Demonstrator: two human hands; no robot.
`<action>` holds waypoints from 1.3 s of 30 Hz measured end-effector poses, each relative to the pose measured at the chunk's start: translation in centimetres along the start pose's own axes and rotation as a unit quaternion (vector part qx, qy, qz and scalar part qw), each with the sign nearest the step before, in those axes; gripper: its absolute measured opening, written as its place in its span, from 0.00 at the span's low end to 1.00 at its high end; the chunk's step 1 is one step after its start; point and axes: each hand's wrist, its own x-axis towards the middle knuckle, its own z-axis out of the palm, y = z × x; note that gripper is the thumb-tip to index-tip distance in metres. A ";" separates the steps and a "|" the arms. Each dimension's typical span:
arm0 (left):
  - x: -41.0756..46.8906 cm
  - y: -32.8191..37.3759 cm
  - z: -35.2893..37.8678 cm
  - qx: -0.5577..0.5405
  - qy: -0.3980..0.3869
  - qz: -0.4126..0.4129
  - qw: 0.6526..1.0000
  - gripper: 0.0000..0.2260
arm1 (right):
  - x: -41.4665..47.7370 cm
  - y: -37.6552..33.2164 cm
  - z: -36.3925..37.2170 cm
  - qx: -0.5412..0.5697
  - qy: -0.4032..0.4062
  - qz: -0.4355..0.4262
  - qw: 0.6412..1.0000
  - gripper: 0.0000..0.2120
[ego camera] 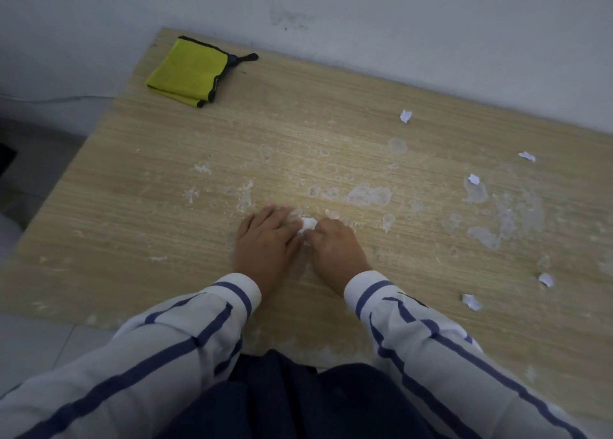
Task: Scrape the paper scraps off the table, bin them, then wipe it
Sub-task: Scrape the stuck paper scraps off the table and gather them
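Both my hands rest on the wooden table (pixel 132 206) near its middle front. My left hand (pixel 265 239) lies flat with its fingers together beside a small white wad of paper scraps (pixel 307 224). My right hand (pixel 335 243) is curled, its fingertips pinching that wad from the right. Several loose white paper scraps lie on the right side of the table, such as one far scrap (pixel 405 115), one middle scrap (pixel 473 178) and one near scrap (pixel 471 301). Pale dried glue patches (pixel 370 195) mark the wood.
A folded yellow cloth (pixel 187 70) with black trim lies at the far left corner of the table. A white wall (pixel 365 14) runs behind the table. Grey floor (pixel 36 160) shows to the left. No bin is in view.
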 end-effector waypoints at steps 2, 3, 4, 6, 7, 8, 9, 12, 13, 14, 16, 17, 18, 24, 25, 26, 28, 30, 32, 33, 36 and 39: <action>0.0 0.0 0.0 0.005 0.002 0.001 1.000 0.21 | -0.3 0.1 -0.5 0.047 -0.001 0.019 0.999 0.13; 0.0 0.1 0.1 0.007 0.005 0.002 1.000 0.20 | 0.0 0.2 -0.8 0.087 0.002 0.053 0.995 0.14; 0.0 0.1 0.1 0.008 0.007 0.002 1.000 0.20 | 0.4 0.4 -0.9 0.118 0.008 0.084 0.989 0.12; 0.1 0.1 0.1 0.008 0.006 0.002 1.000 0.20 | 0.9 0.2 -0.9 0.130 0.015 0.116 0.985 0.07; 0.1 0.0 0.1 0.007 0.006 0.003 1.000 0.19 | 1.0 0.0 -0.8 0.124 0.016 0.119 0.985 0.05; 0.1 0.0 0.2 0.006 0.006 0.005 1.000 0.19 | 0.9 -0.2 -0.8 0.123 0.017 0.119 0.985 0.06; 0.1 -0.1 0.2 0.004 0.006 0.008 1.000 0.19 | 0.7 -0.3 -0.8 0.128 0.016 0.120 0.984 0.07; 0.0 0.0 0.0 0.004 0.000 0.016 1.000 0.19 | -0.2 -0.1 -1.2 0.172 0.037 0.131 0.976 0.11; -0.1 0.1 -0.1 0.005 -0.002 0.015 1.000 0.20 | -0.6 -0.1 -1.4 0.197 0.047 0.147 0.968 0.11; -0.1 0.2 -0.2 0.005 -0.006 0.011 1.000 0.21 | -0.9 0.0 -1.5 0.222 0.062 0.163 0.959 0.11; -0.2 0.4 -0.3 0.002 -0.019 0.003 1.000 0.24 | -1.6 0.2 -1.5 0.235 0.089 0.176 0.952 0.09; -0.3 0.5 -0.2 0.003 -0.023 0.004 1.000 0.24 | -1.8 0.4 -1.4 0.223 0.094 0.172 0.955 0.09; -0.3 0.6 -0.1 0.008 -0.026 0.009 1.000 0.24 | -2.0 0.6 -1.2 0.209 0.095 0.163 0.960 0.09; -0.1 2.0 0.0 0.008 -0.045 0.036 0.998 0.23 | -2.7 1.9 -0.4 0.135 0.098 0.150 0.975 0.11; -0.1 2.3 0.1 0.008 -0.047 0.042 0.998 0.23 | -2.8 2.1 -0.4 0.136 0.101 0.151 0.974 0.12; -0.1 2.5 0.2 0.005 -0.048 0.046 0.998 0.24 | -3.0 2.2 -0.4 0.138 0.105 0.152 0.973 0.12; -0.2 3.0 0.3 -0.011 -0.044 0.041 0.998 0.24 | -3.4 2.5 -0.7 0.145 0.111 0.156 0.971 0.15; -0.1 3.2 0.2 -0.033 -0.045 0.021 0.998 0.24 | -4.3 3.2 -1.0 0.148 0.115 0.163 0.969 0.17; 0.0 3.3 0.1 -0.049 -0.047 0.011 0.998 0.26 | -5.7 4.5 -1.3 0.152 0.122 0.178 0.964 0.16; 0.0 3.5 0.0 -0.057 -0.046 0.012 0.997 0.27 | -6.5 5.3 -1.4 0.156 0.129 0.188 0.961 0.14; 0.1 5.3 0.1 -0.048 -0.042 0.051 0.997 0.27 | -8.9 7.9 -1.6 0.160 0.160 0.216 0.950 0.10; 0.2 8.2 0.8 -0.001 -0.054 0.107 0.993 0.26 | -10.9 9.6 -1.9 0.160 0.173 0.251 0.939 0.10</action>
